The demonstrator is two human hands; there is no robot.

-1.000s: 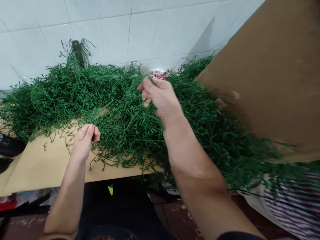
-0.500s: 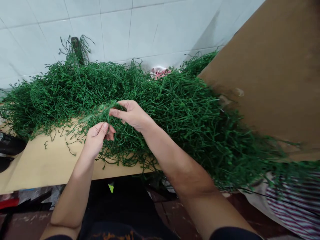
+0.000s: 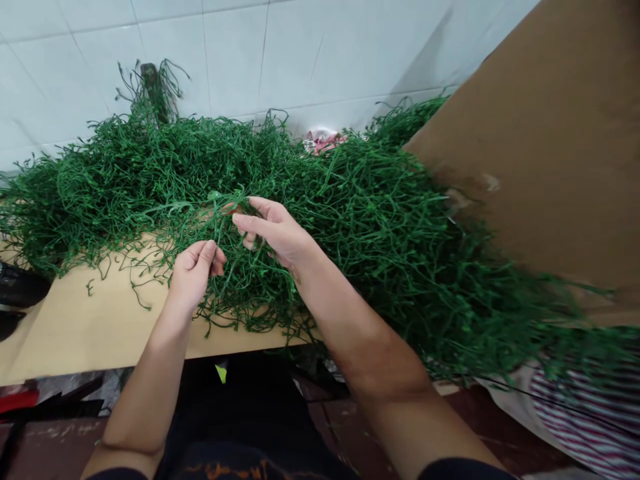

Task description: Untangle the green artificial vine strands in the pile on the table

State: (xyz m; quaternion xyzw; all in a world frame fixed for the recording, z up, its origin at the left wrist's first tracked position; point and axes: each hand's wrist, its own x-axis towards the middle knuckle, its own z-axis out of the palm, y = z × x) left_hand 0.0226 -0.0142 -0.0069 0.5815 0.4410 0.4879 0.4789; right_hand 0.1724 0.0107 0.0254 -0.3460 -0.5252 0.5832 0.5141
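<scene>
My left hand (image 3: 196,265) is closed in a pinch on the thin stem of a green artificial plant sprig (image 3: 217,210), just above the board's front part. At the sprig's upper part is my right hand (image 3: 273,230), its thumb in front and index finger partly hidden behind the strands, loosely closed around them. A pale, feathery leaf piece (image 3: 173,208) points left from the sprig. Around and behind both hands lies a large heap of tangled green plastic stems (image 3: 370,220) with small bud-like tips.
The heap rests on a tan cardboard sheet (image 3: 100,327). A big brown cardboard panel (image 3: 540,167) leans at the right. White tiled wall (image 3: 310,60) stands behind. A dark object (image 3: 20,287) is at the left edge, and striped cloth (image 3: 580,413) lies lower right.
My right hand has shifted slightly right and away from the left hand. My left hand stays nearly in place. The pale leaf piece now shows more clearly.
</scene>
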